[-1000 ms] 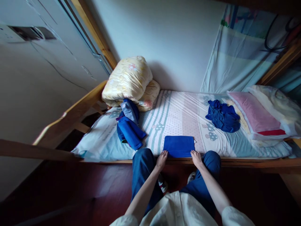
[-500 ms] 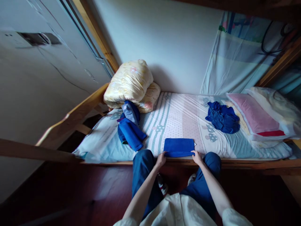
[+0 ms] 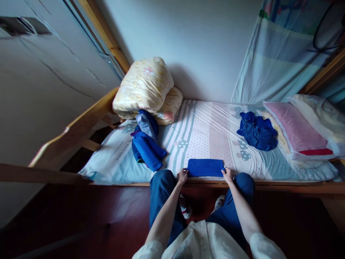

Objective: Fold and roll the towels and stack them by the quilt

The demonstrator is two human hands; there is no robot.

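A folded blue cloth (image 3: 205, 167) lies at the near edge of the bed's mattress (image 3: 205, 133), between my knees. My left hand (image 3: 182, 176) grips its near left corner with fingers closed. At the near right corner my right hand (image 3: 228, 175) is closed on the cloth too. A pile of blue folded clothes (image 3: 147, 144) sits on the mattress to the left. A crumpled dark blue garment (image 3: 257, 131) lies on the right side.
A rolled yellow quilt (image 3: 147, 90) rests at the left end of the bed, a pink pillow (image 3: 295, 131) at the right end. The wooden bed rail (image 3: 283, 185) runs along the front. A white wardrobe (image 3: 40, 79) stands at left, over dark red floor (image 3: 81, 216).
Both hands went from resting flat on the cloth's near edge to gripping its corners. The near part was folded over, so the blue cloth now looks narrower.
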